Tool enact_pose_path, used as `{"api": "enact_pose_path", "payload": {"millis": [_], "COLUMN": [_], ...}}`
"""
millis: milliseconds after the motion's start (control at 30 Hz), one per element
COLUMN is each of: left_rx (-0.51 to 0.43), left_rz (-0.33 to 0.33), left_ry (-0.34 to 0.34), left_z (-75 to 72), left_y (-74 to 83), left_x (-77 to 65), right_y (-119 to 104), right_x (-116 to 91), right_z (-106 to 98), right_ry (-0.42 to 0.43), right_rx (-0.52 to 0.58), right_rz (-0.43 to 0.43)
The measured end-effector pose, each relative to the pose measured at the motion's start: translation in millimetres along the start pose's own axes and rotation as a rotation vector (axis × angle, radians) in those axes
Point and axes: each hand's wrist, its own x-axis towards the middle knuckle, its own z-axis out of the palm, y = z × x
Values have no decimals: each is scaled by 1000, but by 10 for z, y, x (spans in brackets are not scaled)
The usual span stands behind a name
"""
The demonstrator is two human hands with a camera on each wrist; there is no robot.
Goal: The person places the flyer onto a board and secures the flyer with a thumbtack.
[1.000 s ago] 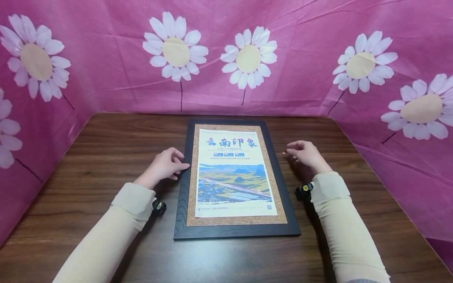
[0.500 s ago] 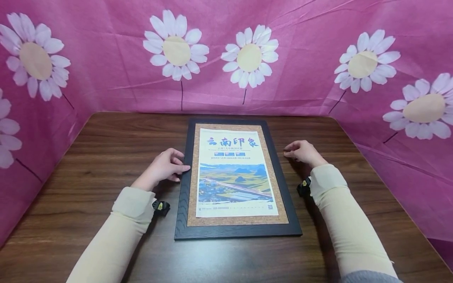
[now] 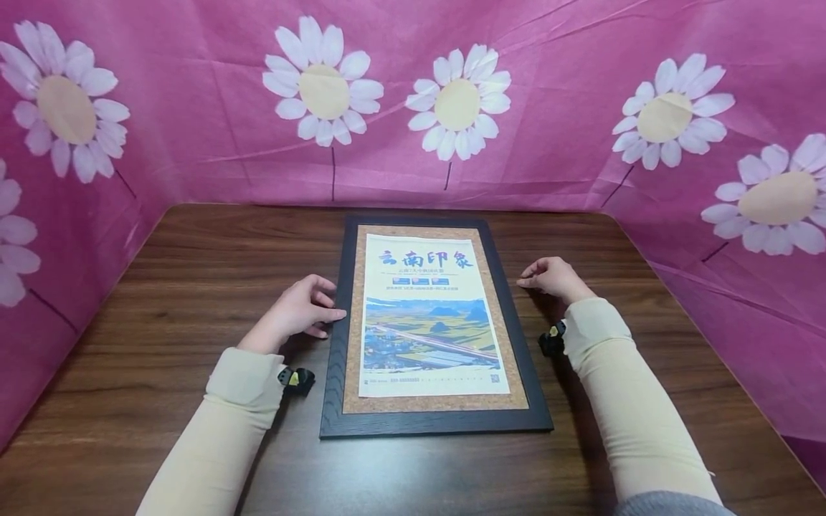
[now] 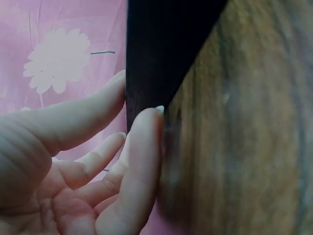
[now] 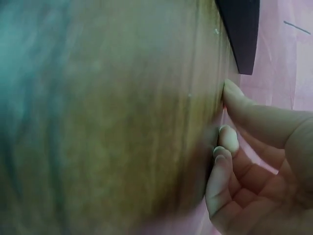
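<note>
Black rectangular wood-grained frame (image 3: pixel 435 425), pinched at its left border by the grip of the left hand (image 3: pixel 300 312); the thumb bears on the upper edge, with bent fingers against the side. Beyond the opposite border, just beside the frame, the right hand (image 3: pixel 555 278) has curled fingers, their tips low at the dark brown wood-grained tabletop (image 3: pixel 213 265); whether this grip encloses a small object cannot be told. The frame lies flat near the middle of the tabletop, its long sides running away from the person. Within it, a tan speckled cork panel (image 3: pixel 434 404) carries a white rectangular paper poster (image 3: pixel 435 315), with large blue-to-purple Chinese characters above and a blue, green and yellow landscape below; cork shows along all four sides of the sheet. Small black devices (image 3: pixel 298 380) are worn at the wrists, next to cream fabric sleeves (image 3: pixel 213 430). Around the tabletop hangs pink cloth (image 3: pixel 387 172) printed with white-petalled, yellow-centred daisies (image 3: pixel 457 104).
</note>
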Motion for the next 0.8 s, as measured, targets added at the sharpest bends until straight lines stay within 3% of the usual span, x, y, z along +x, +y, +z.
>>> {"api": "enact_pose_path", "payload": {"millis": [233, 633, 800], "left_rx": [4, -29, -34], "left_rz": [-11, -7, -1], "left_ry": [-24, -29, -33], "left_z": [-16, -9, -11], "left_y": [-17, -20, -33], "left_x": [11, 19, 18], "right_y": [28, -24, -54], "right_x": [9, -18, -27], "right_z": [1, 19, 37], "right_ry": [-1, -32, -27], "right_rx": [-15, -80, 22], "right_rz": [38, -26, -29]}}
